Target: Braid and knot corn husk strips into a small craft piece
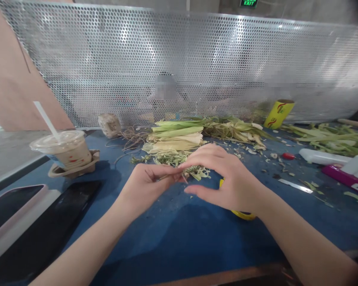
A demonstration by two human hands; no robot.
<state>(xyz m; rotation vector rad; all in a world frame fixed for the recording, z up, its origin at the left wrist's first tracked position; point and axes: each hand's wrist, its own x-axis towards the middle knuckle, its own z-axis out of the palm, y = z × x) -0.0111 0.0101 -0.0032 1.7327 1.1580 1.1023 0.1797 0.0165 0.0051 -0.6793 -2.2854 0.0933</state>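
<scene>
My left hand (149,186) is closed, its thumb and forefinger pinching a thin greenish strip (166,176) that looks like husk or stem; most of it is hidden by the fingers. My right hand (223,174) arches in from the other side, its fingertips meeting the left ones while its thumb stays well apart. Just behind the hands lies a small heap of shredded green plant bits (173,159). Beyond that is a stack of flat corn husks (176,135). Yellow-handled scissors (244,215), or a similar looped tool, are partly covered by my right hand.
At left stand a lidded drink cup (70,153) in a carton holder and two dark phone-like slabs (47,222). Brown twine (134,137) lies loose behind. More husks (235,129), a yellow tube (279,114), a blade (295,185) and a white-and-purple tool (346,174) lie right.
</scene>
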